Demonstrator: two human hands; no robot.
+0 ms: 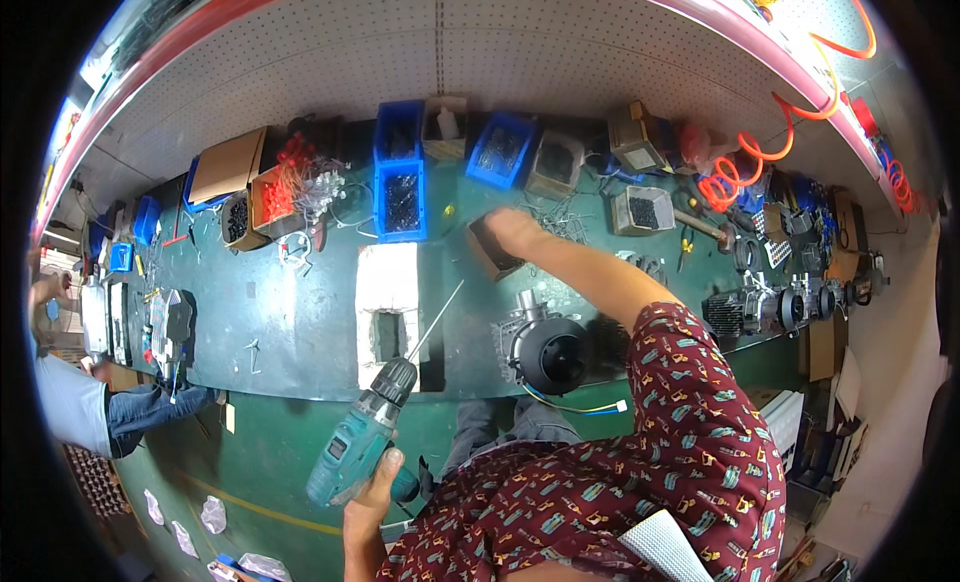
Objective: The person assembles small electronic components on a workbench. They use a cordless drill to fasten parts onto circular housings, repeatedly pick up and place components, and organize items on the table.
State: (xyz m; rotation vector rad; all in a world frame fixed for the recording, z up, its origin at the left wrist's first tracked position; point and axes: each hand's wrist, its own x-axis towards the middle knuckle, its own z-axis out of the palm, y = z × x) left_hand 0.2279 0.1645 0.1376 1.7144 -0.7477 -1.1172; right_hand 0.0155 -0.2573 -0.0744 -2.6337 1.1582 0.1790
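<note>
In my left hand, low at the front, is a teal cordless drill; my fingers are wrapped round its grip. Its long thin bit points up and away over the bench. My right hand reaches across the bench to a small open brown cardboard box. The fingers are down at the box and hidden, so what they touch does not show. Between my arms, close to the bench's front edge, stands a metal unit with a round black fan housing, trailing wires with a white connector.
A white foam block with a cut-out lies left of the box. Blue bins of small parts line the back. Loose metal pins lie beyond my right hand. More metal units stand right. Another person's arm is far left.
</note>
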